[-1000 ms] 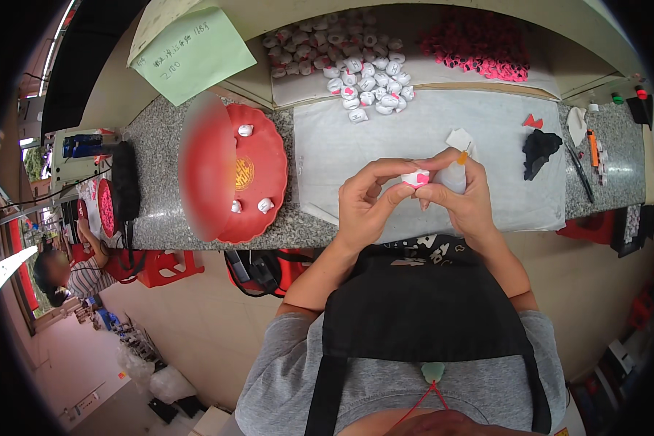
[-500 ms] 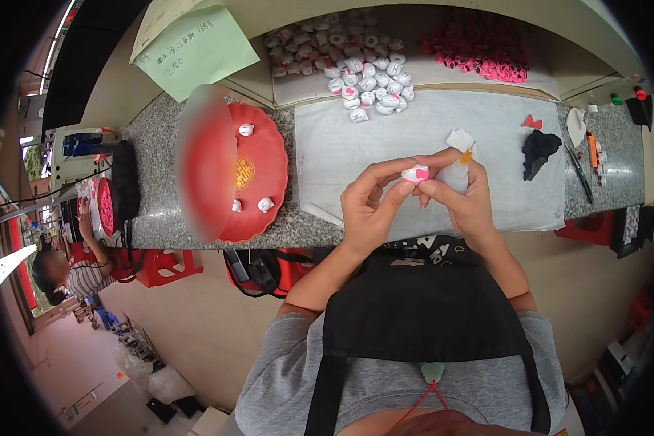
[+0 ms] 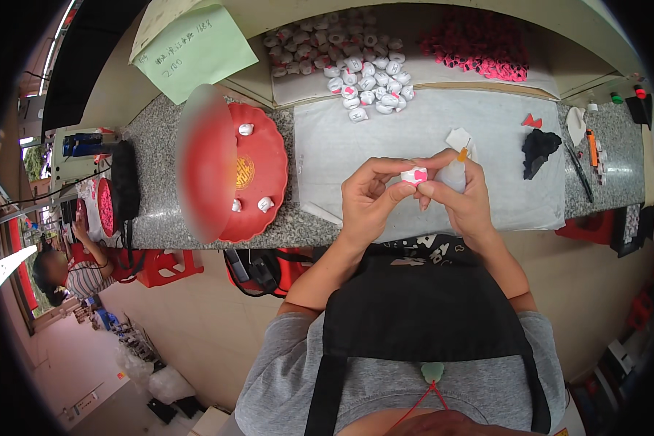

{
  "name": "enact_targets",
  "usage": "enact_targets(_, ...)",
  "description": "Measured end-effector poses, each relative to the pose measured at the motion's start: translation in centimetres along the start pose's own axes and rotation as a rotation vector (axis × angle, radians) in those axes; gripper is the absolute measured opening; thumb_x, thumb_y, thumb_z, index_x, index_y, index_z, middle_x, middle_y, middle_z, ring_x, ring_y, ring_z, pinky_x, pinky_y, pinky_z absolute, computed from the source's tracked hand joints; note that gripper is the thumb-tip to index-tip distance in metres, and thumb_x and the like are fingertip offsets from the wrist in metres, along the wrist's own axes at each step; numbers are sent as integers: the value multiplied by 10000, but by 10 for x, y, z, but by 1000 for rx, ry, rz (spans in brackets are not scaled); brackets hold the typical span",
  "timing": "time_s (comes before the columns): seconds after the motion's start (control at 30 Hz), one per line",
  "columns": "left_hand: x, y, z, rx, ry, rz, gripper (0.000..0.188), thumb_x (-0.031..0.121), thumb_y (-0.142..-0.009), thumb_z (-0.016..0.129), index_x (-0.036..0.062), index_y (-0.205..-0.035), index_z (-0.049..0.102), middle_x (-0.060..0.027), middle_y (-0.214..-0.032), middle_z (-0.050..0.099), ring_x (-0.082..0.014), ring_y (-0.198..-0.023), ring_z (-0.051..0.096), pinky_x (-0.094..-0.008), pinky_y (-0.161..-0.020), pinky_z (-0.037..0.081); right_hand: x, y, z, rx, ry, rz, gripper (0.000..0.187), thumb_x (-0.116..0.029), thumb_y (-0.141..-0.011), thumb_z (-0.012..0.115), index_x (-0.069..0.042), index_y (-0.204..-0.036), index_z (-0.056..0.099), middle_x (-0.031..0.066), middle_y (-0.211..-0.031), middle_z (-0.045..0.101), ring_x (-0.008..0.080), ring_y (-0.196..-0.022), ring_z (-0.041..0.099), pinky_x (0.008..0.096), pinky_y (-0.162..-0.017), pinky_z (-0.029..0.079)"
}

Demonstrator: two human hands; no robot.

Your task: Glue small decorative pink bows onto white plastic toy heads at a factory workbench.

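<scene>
Between the fingertips of my left hand (image 3: pixel 374 196) is a small white figurine head (image 3: pixel 413 176) with a pink bow on it. My right hand (image 3: pixel 466 200) is closed round a translucent squeeze bottle (image 3: pixel 452 176) with an amber nozzle (image 3: pixel 463 155) pointing up and away from me. Its thumb and fingertips also meet the figurine head's right side. Both hands are held close together above a white sheet (image 3: pixel 498 189) on the worktop. Figurine heads of the same kind lie in a red scalloped tray (image 3: pixel 275 156) on the left.
At the back, a shelf holds a heap of white figurine heads (image 3: pixel 374 76) and a pile of pink bow pieces (image 3: pixel 479 51). On the right lie a black cloth (image 3: pixel 540 152), a black pen (image 3: pixel 580 174) and an orange marker (image 3: pixel 593 150). Another person (image 3: pixel 73 269) sits at far left.
The figurine head has turned slightly between my fingers, its bow now facing a little differently. My hands otherwise keep their place and grip. At far left, the other person's arm has shifted slightly.
</scene>
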State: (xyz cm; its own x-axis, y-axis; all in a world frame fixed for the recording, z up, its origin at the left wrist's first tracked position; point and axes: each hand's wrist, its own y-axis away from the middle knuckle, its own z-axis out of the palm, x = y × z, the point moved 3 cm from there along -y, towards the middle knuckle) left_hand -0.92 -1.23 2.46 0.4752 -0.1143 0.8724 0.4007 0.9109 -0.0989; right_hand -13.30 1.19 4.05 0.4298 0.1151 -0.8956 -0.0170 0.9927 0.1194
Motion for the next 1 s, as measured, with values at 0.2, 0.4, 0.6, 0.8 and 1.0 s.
enact_targets(0.2, -4, -3, 1, 10, 33, -74, 218, -16, -721, 552, -32, -928, 484, -141, -925, 539, -173, -886, 510, -273, -786, 397, 3, -1, -7, -3, -26, 13, 210, -21, -686, 556, 32, -886, 519, 76, -686, 533, 125, -566, 513, 229, -476, 417)
enact_targets(0.4, -12, -8, -13, 117, 171, -95, 237, 71, -753, 532, 18, -970, 454, -140, -905, 550, -208, -860, 529, -321, -809, 399, -18, -4, -46, 201, 382, -26, 219, -27, -689, 550, 22, -901, 527, 68, -702, 541, 141, -585, 518, 246, -510, 409)
enact_targets(0.6, -8, -10, -14, 101, 318, -160, 241, 35, -747, 530, 18, -973, 448, -119, -916, 541, -187, -887, 517, -294, -800, 397, 7, 5, -82, 283, 1336, -218, 172, -36, -679, 562, -2, -842, 522, 93, -753, 522, 229, -665, 512, 259, -595, 389)
enact_targets(0.8, -7, -8, -9, 99, 282, -149, 250, 0, -733, 531, 12, -969, 448, -107, -916, 539, -166, -881, 516, -290, -776, 409, -23, 4, -35, 287, 809, -431, 123, 39, -643, 575, 2, -756, 546, 82, -729, 516, 178, -655, 504, 228, -577, 378)
enact_targets(1.0, -8, -5, -5, 154, 248, -114, 265, -37, -715, 538, -4, -964, 453, -91, -923, 539, -120, -855, 511, -229, -751, 411, -21, -5, 6, 56, 730, -573, 206, 75, -606, 592, -12, -792, 577, 80, -721, 529, 156, -642, 508, 222, -564, 390)
